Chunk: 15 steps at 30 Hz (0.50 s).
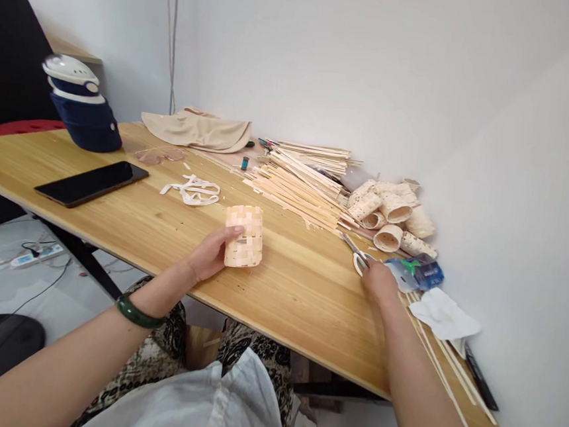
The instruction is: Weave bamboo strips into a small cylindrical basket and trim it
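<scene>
My left hand [214, 254] is wrapped round a small woven cylinder basket [244, 246] of pale flat strips. The thumb presses on its near side, and the basket stands upright just over the table's front part. Farther right, my right hand [381, 282] is closed at the handles of a pair of scissors [357, 252] with white grips. The scissors' blades point away to the upper left, towards the strips. Part of the handles is hidden under my fingers.
Bundles of thin wooden strips [301, 185] and a pile of woven cylinders [392, 209] lie along the wall. A phone [92, 182], a white ribbon [194, 190], glasses [159, 155], a blue flask [84, 113], a beige cloth [197, 129] and a blue packet [423, 271] share the table.
</scene>
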Each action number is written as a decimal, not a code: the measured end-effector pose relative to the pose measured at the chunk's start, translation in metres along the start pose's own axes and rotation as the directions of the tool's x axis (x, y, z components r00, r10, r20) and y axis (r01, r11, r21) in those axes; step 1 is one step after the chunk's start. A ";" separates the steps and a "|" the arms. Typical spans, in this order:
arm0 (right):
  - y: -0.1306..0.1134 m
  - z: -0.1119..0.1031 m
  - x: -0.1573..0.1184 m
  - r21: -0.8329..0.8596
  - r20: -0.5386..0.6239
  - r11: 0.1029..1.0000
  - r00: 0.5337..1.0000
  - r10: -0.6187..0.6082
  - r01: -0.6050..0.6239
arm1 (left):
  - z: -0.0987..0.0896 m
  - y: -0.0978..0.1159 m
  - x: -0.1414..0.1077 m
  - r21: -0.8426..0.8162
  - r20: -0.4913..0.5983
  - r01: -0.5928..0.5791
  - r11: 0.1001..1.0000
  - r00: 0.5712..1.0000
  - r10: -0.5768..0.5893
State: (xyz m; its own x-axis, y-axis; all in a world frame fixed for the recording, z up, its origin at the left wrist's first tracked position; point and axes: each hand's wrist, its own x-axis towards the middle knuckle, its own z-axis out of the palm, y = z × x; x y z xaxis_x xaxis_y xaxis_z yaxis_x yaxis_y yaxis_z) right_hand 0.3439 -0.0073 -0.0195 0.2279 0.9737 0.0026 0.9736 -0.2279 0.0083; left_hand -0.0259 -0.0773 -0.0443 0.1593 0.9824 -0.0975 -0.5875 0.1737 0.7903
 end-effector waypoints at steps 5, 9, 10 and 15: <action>-0.002 -0.020 0.013 -0.053 0.081 0.991 0.989 -0.121 0.126 | 0.014 -0.002 -0.034 0.048 0.025 0.098 0.994 0.995 -0.099; -0.005 -0.035 0.008 0.030 0.135 0.973 0.963 -0.232 0.230 | 0.024 -0.016 -0.072 0.023 0.068 0.239 0.971 0.968 -0.240; -0.004 -0.037 0.004 0.068 0.130 0.967 0.959 -0.252 0.245 | 0.025 -0.021 -0.080 0.020 0.056 0.254 0.967 0.965 -0.255; 0.000 -0.035 -0.025 0.321 -0.003 0.916 0.967 -0.253 0.241 | 0.027 -0.035 -0.105 0.055 -0.073 0.264 0.963 0.963 -0.260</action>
State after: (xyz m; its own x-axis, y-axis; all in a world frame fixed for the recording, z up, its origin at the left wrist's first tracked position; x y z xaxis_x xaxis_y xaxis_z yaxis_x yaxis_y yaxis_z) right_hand 0.3374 -0.0317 0.0158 -0.0263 0.9996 0.0032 0.9494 0.0260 -0.3129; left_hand -0.0010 -0.1884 -0.0456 0.2479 0.9057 -0.3439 -0.4802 0.4232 0.7684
